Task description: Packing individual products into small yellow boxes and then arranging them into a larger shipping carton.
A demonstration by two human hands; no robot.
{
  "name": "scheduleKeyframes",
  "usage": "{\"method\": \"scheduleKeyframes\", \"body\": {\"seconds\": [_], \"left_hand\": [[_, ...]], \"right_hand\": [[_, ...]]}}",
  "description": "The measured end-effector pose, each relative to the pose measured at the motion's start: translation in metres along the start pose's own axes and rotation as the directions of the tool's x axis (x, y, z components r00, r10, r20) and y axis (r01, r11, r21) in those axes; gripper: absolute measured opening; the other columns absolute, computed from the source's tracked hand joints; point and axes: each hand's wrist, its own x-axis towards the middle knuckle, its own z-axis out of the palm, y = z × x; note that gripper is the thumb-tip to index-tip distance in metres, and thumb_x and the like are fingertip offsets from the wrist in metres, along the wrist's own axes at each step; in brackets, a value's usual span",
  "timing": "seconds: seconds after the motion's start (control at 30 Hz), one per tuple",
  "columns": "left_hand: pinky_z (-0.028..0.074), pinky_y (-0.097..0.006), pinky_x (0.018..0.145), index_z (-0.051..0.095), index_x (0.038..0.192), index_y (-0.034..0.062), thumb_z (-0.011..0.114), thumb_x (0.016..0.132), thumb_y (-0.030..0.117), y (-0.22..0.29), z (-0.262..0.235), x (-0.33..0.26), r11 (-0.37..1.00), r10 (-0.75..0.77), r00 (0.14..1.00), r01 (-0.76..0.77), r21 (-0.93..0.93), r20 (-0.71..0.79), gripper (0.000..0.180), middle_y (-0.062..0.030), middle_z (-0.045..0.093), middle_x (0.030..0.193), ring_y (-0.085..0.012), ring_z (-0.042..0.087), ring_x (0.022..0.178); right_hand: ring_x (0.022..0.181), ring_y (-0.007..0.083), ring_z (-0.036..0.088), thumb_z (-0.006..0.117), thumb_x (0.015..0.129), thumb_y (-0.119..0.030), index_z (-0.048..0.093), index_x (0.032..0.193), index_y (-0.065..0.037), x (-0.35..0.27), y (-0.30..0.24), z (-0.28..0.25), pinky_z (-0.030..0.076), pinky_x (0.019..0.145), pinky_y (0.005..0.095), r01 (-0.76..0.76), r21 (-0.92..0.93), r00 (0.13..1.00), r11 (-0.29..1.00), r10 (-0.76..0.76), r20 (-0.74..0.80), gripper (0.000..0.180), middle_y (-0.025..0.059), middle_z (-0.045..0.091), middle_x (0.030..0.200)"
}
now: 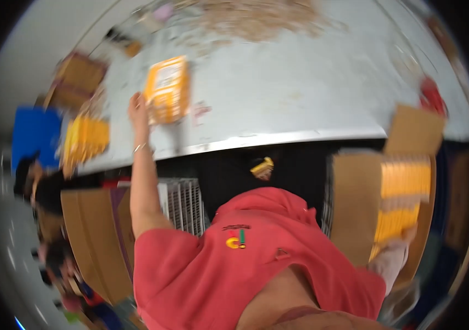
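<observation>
L hand is up over the near-L part of the pale table, against the L side of a yellow bundle w/ white label; blur, so can't tell if fingers are gripping or just touching. Bundle's immed. R of L hand, tilted a bit. Thin bracelet on L wrist.

R hand is low on the other side, inside an open cardboard carton, by rows of yellow packs; fingers too small/blurred, can't tell if holding any. Pale sleeve on R forearm. Carton flap stands up beyond R hand; red item farther out, on table.

L of L hand: 2nd yellow bundle at table edge, co-worker in dark cap just beside it. Brown box farther L. Below L hand, by forearm: closed-looking carton + grey slatted crate.

Btw hands, below table edge: small yellow/dark item. Far beyond both: loose tan bits, blurred.
</observation>
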Motion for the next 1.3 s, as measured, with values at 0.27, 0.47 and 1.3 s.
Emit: {"method": "scheduleKeyframes", "body": {"seconds": [0.27, 0.47, 1.3], "left_hand": [[0.046, -0.037, 0.085, 0.058, 0.109, 0.0018, 0.064, 0.071, 0.062, -0.052, -0.01, 0.042, 0.777, -0.473, 0.881, 0.407, 0.48, 0.018, 0.071, -0.0161, 0.064, 0.094, -0.0253, 0.061, 0.09], [0.045, -0.027, 0.063, 0.061, 0.079, 0.0017, 0.07, 0.077, 0.033, -0.052, -0.007, 0.055, 0.917, -0.386, 0.919, 0.391, -0.072, 0.077, 0.033, -0.0078, 0.058, 0.066, -0.0128, 0.055, 0.065], [0.036, -0.022, 0.051, 0.058, 0.078, -0.003, 0.056, 0.089, 0.014, 0.101, -0.001, -0.055, 0.99, 0.114, 0.991, -0.107, -0.091, 0.072, 0.021, 0.001, 0.051, 0.059, -0.0037, 0.041, 0.058]], "right_hand": [[0.109, 0.0364, 0.054, 0.056, 0.086, -0.022, 0.048, 0.126, 0.0, 0.193, -0.082, -0.092, 0.044, 0.091, 0.0353, -0.394, 0.702, 0.915, 0.594, 0.18, 0.361, 0.046, 0.0178, 0.056, 0.121], [0.113, 0.0225, 0.053, 0.048, 0.093, -0.011, 0.044, 0.131, -0.003, 0.334, -0.142, -0.248, 0.042, 0.094, 0.0322, -0.29, 0.952, 0.953, -0.103, 0.062, 0.297, 0.039, 0.0158, 0.049, 0.129], [0.097, 0.0297, 0.052, 0.066, 0.078, -0.017, 0.06, 0.093, -0.006, 0.318, -0.557, -0.659, 0.043, 0.08, 0.0385, 0.408, 0.807, 0.669, -0.426, -0.462, -0.582, 0.019, 0.0123, 0.053, 0.107]]}}
